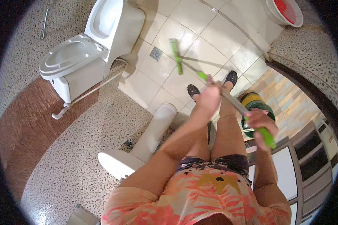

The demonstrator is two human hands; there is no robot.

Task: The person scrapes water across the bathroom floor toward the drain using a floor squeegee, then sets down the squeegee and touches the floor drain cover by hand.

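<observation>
A long-handled floor squeegee runs diagonally across the view, its green head (176,56) on the pale floor tiles (157,78). My left hand (210,95) is wrapped round the middle of the grey pole, below a green joint; it is somewhat blurred. Higher on the pole, just before the green end grip (266,138), my right hand (261,123) is closed round it. A square floor drain (156,53) lies just left of the squeegee head. My feet in dark shoes (231,77) stand near the pole.
A white toilet (82,65) stands at the upper left, with a hose beside it. A pedestal basin (118,163) is at the lower left. At the upper right sits a white bucket (289,13) with something red inside. A green and yellow container (253,101) stands right of my legs, near a doorway.
</observation>
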